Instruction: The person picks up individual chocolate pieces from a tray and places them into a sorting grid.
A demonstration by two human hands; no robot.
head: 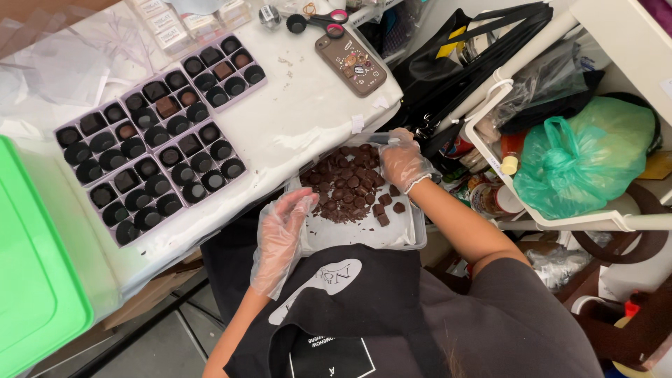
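Green bin (35, 280): at the worktop's left edge, cut off by the frame; contents not visible.
Chocolate boxes (157, 136): four lilac trays with dark paper cups, laid in a diagonal run on the white worktop (294, 112); some cups hold a chocolate, others look empty, though the dark cups make this hard to judge.
Left hand (280, 234): in a loose clear plastic glove, fingers slightly curled and apart, resting at the near left rim of the tray; whether it grips anything cannot be told.
Tray (364, 234): shallow, pale, at the worktop's near right corner, held against the person's dark apron (350, 308); its near edge is partly hidden by the apron.
Chocolates (346, 185): brown pieces heaped in the tray's far half, a few loose ones and crumbs to the right.
Right hand (402, 161): gloved, fingers bent down onto the heap at the tray's far right corner; fingertips hidden, so a grasp cannot be confirmed.
Phone (350, 63) and scissors (318, 21): at the worktop's far right edge.
Green bag (588, 157): in a white rack (560, 222) beside the worktop, partly cut off.
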